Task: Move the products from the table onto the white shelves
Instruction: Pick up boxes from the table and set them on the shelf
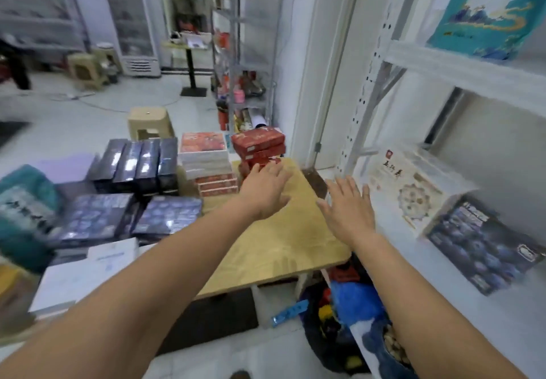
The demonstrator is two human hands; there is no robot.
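On the far left end of the table (274, 230) lies a teal package (26, 216), blurred. Next along the table top come two flat dark blue boxes (97, 219), with a row of upright dark boxes (139, 162) at the table's back edge behind them and white boxes (82, 278) at its near edge. A beige stool (150, 123) stands on the floor behind the table. Toward the middle of the table's back edge is a stack of white and red-printed boxes (206, 165), and just right of it, at the back right corner, a pile of red boxes (258, 148).

The left hand (266, 189) is stretched out over the bare wooden part of the table, forearm straight, palm down, fingers straight and loosely spread, holding nothing. Its fingertips reach the foot of the red pile; whether they touch it cannot be told.

The right hand (348, 213) hangs above the table's right edge, palm down, fingers straight and fanned, thumb out to the left, also holding nothing. Below that edge, on the floor, sits a blue bag (357, 304).

Right of the table stand the white shelves (461, 74). The lower shelf carries a cream box (413, 189) and a dark blue box (478, 245) beside it; the shelf above holds a teal box (484, 9).
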